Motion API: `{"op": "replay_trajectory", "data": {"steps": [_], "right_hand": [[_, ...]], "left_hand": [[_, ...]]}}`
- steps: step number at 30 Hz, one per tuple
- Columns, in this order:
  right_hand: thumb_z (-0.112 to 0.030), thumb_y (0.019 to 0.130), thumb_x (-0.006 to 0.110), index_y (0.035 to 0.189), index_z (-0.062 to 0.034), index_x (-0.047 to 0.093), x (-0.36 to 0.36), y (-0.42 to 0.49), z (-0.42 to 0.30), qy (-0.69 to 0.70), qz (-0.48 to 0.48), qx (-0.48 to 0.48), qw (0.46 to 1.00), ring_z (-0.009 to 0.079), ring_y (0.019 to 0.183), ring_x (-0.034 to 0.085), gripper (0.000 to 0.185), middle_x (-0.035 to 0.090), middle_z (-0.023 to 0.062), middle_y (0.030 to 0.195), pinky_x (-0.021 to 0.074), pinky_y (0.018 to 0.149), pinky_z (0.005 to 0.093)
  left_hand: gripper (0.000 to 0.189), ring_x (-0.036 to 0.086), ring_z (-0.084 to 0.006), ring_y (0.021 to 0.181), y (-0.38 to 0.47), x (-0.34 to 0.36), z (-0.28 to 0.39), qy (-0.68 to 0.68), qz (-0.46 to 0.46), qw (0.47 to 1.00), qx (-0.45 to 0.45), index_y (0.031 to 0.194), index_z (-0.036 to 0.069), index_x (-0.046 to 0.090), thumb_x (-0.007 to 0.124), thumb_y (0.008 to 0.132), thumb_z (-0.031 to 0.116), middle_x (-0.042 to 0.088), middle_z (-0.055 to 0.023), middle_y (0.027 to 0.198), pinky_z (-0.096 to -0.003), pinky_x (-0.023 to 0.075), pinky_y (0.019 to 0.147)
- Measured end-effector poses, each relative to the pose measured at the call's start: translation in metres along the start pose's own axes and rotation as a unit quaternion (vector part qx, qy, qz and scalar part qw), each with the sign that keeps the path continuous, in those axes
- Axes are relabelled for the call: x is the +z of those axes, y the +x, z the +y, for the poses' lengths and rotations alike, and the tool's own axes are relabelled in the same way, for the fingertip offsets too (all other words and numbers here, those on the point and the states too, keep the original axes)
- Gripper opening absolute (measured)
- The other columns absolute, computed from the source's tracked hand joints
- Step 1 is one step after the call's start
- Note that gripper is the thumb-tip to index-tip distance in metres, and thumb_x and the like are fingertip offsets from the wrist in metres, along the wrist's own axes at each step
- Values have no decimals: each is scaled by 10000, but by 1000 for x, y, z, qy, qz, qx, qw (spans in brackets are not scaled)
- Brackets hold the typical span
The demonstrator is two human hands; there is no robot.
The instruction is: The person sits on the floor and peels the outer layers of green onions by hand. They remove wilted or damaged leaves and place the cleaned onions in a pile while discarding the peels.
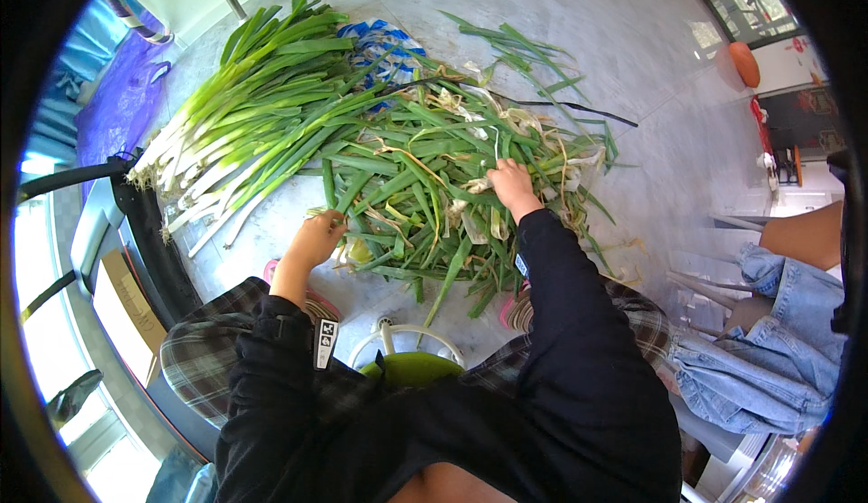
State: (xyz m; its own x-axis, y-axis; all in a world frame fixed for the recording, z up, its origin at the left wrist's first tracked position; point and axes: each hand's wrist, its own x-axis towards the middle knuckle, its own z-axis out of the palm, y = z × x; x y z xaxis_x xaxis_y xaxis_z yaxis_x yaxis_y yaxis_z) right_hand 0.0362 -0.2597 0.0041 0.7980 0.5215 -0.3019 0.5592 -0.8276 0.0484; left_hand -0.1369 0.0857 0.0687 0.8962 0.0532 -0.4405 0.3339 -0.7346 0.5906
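Note:
A large heap of loose green onion leaves and dry peelings (pixel 413 184) lies on the floor before me. My left hand (pixel 320 237) is at the heap's left edge, its fingers curled by some leaf ends; whether it grips them is unclear. My right hand (pixel 512 186) reaches into the right part of the heap, fingers bent over a thin whitish strand or stalk; its fingertips are partly hidden. Left of the heap lies a pile of long green onions (pixel 264 116), white rooted ends towards the lower left. A blue and white striped plastic bag (pixel 383 45) lies behind, partly under the leaves.
A dark strap (pixel 590 111) runs across the heap's far side, near scattered leaves (pixel 525 49). At left are a purple plastic sheet (pixel 125 99) and a cardboard box (pixel 127 316). Light blue denim (pixel 766 360) hangs at right. Below me is a green seat (pixel 413 369).

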Motion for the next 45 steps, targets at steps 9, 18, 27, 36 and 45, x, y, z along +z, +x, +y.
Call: {"op": "replay_trajectory", "data": {"steps": [9,18,27,36,45], "right_hand": [[-102,718,639,1047,-25,493,-106,1,67,115,235,84,961,375,875,542,368,575,196,891,448,730,446],[-133,784,621,1060,-15,481,-273,-18,124,298,388,-3,872,226,809,616,332,627,131,896,478,700,344],[-122,863,524,1003,-25,550,-389,-68,63,484,341,10,806,128,827,575,172,603,50,942,489,667,267],[-69,861,512,1374,-128,136,-410,-89,4,572,314,-62,755,167,939,558,639,555,74,1041,494,727,322],[-76,866,530,1258,-78,320,-387,-87,-11,513,265,-92,811,142,798,588,445,599,100,897,520,683,291]], "left_hand": [[298,612,-327,828,6,-1,22,-13,8,999,50,1039,11,558,553,819,212,633,-180,897,-383,483,750],[287,610,-322,841,-3,-19,47,-23,48,991,120,1035,23,558,557,817,210,631,-175,912,-373,483,752],[314,617,-264,892,-27,-80,127,-50,94,959,262,1129,36,511,538,836,143,624,-167,959,-346,477,781],[508,550,-346,985,-38,-133,240,21,131,904,407,1257,74,381,577,814,228,574,-218,1035,-398,434,848],[655,523,-288,1081,-34,-154,321,-131,256,882,374,1308,21,305,569,837,392,509,-205,1182,-366,433,876]]}}
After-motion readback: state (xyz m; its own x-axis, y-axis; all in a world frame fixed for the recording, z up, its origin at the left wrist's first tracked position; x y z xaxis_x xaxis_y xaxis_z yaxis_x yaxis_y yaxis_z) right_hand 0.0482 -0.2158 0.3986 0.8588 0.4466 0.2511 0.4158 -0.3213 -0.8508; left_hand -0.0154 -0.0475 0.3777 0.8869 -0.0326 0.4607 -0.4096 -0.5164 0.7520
